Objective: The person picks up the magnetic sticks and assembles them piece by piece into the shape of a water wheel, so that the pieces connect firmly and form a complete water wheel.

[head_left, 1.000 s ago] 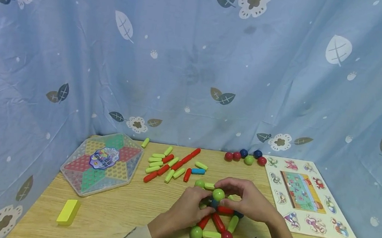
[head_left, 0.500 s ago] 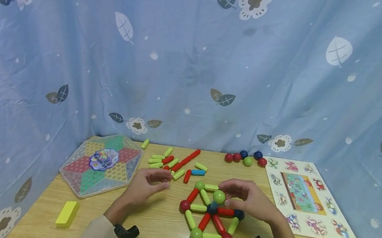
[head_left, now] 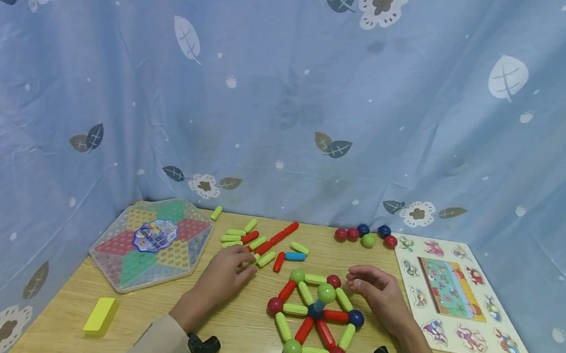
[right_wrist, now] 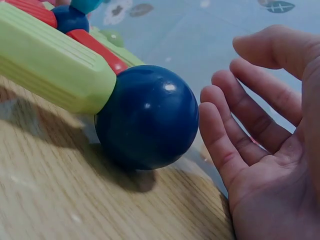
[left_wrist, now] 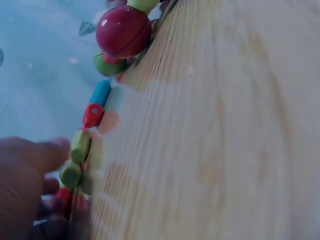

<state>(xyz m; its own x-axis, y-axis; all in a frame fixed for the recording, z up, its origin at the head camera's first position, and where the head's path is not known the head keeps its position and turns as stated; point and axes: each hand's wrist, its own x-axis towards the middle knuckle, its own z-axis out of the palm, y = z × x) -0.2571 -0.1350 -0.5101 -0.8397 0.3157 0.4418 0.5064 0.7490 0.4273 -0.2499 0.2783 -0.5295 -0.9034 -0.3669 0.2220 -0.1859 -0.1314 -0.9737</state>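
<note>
A wheel of rods and balls (head_left: 316,312) lies well in from the desk's side edges, a blue rod (head_left: 319,306) on its hub carrying a green ball (head_left: 326,293). The right hand (head_left: 379,295), relaxed and holding nothing, is near its blue rim ball (right_wrist: 147,117); only the right wrist view shows the palm. The left hand (head_left: 222,274) is at the loose rods (head_left: 257,242); whether it grips one, I cannot tell.

A clear case (head_left: 149,243) with a star pattern sits toward the back left corner. Behind the wooden desk (head_left: 142,306) hangs a blue leaf-print curtain (head_left: 255,51).
</note>
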